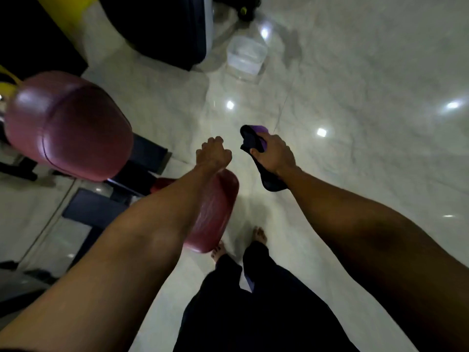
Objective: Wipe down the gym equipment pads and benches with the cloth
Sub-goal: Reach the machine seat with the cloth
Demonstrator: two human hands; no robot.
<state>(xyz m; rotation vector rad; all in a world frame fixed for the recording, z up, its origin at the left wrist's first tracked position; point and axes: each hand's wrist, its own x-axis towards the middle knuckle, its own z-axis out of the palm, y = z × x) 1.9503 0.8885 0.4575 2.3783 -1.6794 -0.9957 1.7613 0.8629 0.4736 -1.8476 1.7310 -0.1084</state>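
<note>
Dark cloth (254, 141) with a purple patch, gripped in right hand (275, 154): one end out above the thumb, the other hanging below the wrist, folds too blurred to read. Left hand (214, 153) just beside, clear of the cloth, fingers curled on nothing. Two maroon pads: upper pad (68, 125) at left, lower pad (218, 207) half hidden under the left forearm. One clear tub (246, 57) on the floor (355, 97) beyond.

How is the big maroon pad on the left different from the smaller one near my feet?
The big pad looks larger and rounder and is in full view; the smaller pad is narrower and partly hidden behind the left forearm. The big pad shows a curved seam; the smaller pad shows none. Both are glossy maroon, and the cloth touches neither.
</note>
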